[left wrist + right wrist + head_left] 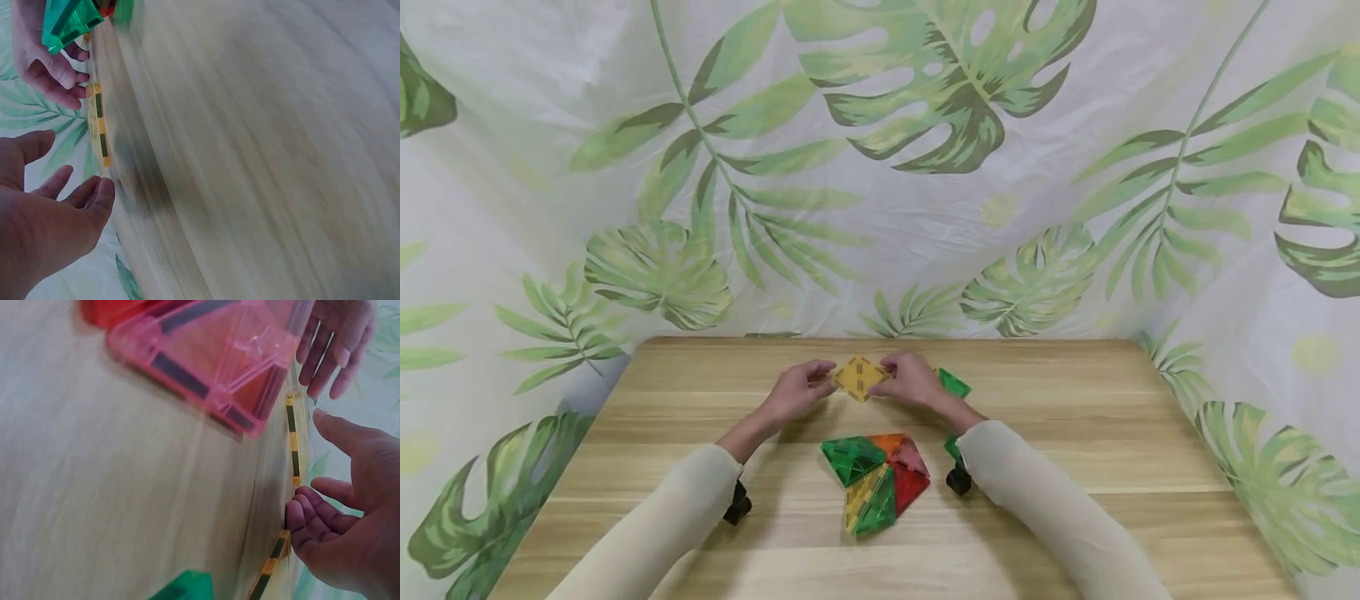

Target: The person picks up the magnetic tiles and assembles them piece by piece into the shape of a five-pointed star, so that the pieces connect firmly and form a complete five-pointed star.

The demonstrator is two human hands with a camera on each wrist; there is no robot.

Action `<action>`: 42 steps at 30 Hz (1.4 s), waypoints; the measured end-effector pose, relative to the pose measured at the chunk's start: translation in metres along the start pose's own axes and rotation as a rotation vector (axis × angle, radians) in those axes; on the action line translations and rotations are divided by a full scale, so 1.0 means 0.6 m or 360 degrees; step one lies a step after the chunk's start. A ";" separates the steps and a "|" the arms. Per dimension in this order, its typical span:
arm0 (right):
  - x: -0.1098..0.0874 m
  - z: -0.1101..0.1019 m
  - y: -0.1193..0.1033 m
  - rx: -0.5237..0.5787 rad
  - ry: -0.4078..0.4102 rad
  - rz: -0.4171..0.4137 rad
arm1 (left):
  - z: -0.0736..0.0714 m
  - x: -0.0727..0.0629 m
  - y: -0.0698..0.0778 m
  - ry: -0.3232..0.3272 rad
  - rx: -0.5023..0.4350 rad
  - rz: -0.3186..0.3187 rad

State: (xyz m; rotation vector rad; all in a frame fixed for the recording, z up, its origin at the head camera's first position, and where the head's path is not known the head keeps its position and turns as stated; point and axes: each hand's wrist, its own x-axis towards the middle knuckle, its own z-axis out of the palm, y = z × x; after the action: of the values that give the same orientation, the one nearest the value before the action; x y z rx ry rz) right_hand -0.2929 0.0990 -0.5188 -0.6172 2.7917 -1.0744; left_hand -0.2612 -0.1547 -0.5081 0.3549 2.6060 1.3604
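Note:
A yellow diamond of magnetic tile [860, 378] lies near the table's far edge, with dark strips along its edges and down its middle. My left hand [802, 389] is at its left corner, fingers loosely bent and thumb apart; in the left wrist view the fingertips [105, 190] sit just short of the tile's edge. At the right corner, my right hand [912, 379] touches the tile with its fingertips [301, 492], without curling around it. Nearer me stands a built shape of magnetic tiles [880, 479] in green, orange, pink, red and yellow.
A green tile [954, 382] lies right of my right hand, and another green tile [952, 447] is partly hidden by the right sleeve. A yellow tile [270, 565] lies under the right hand. A leaf-patterned cloth [880, 208] hangs behind the wooden table [1060, 467].

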 end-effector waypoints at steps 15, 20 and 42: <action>0.013 0.019 -0.012 -0.0107 0.0024 -0.0047 | 0.015 0.015 0.012 -0.0031 -0.0061 -0.0052; 0.015 0.022 -0.010 -0.0062 0.0029 -0.0009 | 0.013 0.016 0.014 -0.0014 -0.0120 -0.0095; 0.003 0.025 -0.017 -0.0018 0.0014 0.0005 | 0.025 0.032 -0.001 0.0032 -0.0266 -0.0174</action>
State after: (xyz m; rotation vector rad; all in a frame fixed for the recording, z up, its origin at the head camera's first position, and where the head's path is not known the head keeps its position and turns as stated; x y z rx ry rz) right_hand -0.2880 0.0822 -0.5234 -0.6105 2.8071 -1.0643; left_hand -0.2758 -0.1377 -0.5180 0.1722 2.4643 1.5365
